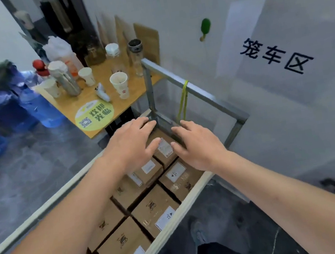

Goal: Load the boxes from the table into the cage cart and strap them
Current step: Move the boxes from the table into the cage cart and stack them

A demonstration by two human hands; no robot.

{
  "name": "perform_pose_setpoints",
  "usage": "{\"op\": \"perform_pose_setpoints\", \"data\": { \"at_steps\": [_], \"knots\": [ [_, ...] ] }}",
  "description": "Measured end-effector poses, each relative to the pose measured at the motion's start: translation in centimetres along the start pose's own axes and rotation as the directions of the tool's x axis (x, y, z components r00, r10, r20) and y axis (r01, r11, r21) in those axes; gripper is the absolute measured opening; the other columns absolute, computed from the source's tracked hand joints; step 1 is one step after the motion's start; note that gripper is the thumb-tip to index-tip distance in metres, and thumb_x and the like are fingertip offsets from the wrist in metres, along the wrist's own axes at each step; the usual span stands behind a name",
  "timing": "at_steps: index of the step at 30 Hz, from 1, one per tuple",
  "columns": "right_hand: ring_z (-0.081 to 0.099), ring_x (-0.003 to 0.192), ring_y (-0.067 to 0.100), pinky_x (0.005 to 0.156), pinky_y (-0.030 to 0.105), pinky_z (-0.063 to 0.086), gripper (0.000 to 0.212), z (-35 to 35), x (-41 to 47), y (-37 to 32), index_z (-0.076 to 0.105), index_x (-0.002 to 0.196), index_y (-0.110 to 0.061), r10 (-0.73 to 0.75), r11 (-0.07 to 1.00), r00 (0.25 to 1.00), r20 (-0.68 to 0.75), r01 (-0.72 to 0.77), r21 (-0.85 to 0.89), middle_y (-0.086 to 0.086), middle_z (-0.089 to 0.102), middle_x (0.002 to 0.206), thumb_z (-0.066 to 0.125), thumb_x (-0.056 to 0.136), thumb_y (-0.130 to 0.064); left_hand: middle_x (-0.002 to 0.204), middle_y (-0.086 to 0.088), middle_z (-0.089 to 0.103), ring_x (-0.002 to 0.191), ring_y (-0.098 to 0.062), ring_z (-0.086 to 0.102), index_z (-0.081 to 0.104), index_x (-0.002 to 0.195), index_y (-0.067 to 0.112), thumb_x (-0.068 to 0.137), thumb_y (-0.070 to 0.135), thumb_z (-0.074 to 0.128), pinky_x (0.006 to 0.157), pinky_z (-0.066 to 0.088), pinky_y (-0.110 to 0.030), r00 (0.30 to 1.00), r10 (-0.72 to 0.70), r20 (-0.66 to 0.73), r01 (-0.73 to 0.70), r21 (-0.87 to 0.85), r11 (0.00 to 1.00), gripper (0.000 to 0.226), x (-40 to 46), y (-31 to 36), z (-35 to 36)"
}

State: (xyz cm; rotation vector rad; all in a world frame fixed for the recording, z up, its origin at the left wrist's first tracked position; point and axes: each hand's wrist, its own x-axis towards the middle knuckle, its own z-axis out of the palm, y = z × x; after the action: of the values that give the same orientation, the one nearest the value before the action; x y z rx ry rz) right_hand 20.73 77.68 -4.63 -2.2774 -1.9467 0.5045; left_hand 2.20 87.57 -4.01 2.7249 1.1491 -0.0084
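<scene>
Several brown cardboard boxes [154, 213] with white labels sit packed in rows inside the cage cart [201, 96], a grey metal frame running from the lower left to the centre. My left hand [134, 143] and my right hand [198, 144] reach over the far end of the cart with fingers straight, above a small box [166, 149] at the far corner. Whether the fingers touch that box cannot be told. A yellow strap [184, 99] hangs from the cart's far rail, just beyond my right hand.
A small wooden table [97, 107] with paper cups, bottles and a round yellow sticker stands just beyond the cart. Blue water jugs [32, 105] stand on the floor to the left. A white wall with black characters rises on the right.
</scene>
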Motion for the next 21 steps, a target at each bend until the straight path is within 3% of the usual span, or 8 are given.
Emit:
{"op": "perform_pose_setpoints", "data": {
  "at_steps": [4,9,21],
  "knots": [
    [0.029,0.153,0.028,0.123,0.044,0.030,0.058,-0.3,-3.5,-0.2,0.039,0.158,-0.026,0.169,0.985,0.983,-0.068,-0.165,0.058,0.008,0.033,0.166,0.041,0.106,-0.052,0.165,-0.001,0.036,0.150,-0.023,0.035,0.037,0.160,0.022,0.105,0.055,0.041,0.118,0.035,-0.040,0.981,0.196,0.002,-0.196,0.045,0.980,0.064,0.6,1.8,-1.3],
    [0.027,0.154,0.028,0.124,0.042,0.027,0.059,-1.3,-9.8,-0.1,0.037,0.159,-0.026,0.384,0.922,0.908,-0.169,-0.366,0.129,0.009,0.031,0.167,0.041,0.106,-0.052,0.165,-0.003,0.036,0.150,-0.025,0.035,0.036,0.160,0.022,0.105,0.055,0.043,0.121,0.032,-0.039,0.906,0.424,0.012,-0.423,0.062,0.904,0.065,0.5,6.2,-2.6],
    [0.025,0.155,0.026,0.124,0.044,0.024,0.061,-3.2,-27.7,1.8,0.038,0.158,-0.026,0.744,0.668,0.601,-0.293,-0.684,0.293,0.008,0.027,0.168,0.043,0.105,-0.054,0.165,0.001,0.034,0.151,-0.023,0.033,0.036,0.160,0.027,0.105,0.056,0.043,0.120,0.036,-0.042,0.649,0.761,0.026,-0.761,-0.001,0.649,0.063,-3.8,22.0,-3.7]
  ]
}}
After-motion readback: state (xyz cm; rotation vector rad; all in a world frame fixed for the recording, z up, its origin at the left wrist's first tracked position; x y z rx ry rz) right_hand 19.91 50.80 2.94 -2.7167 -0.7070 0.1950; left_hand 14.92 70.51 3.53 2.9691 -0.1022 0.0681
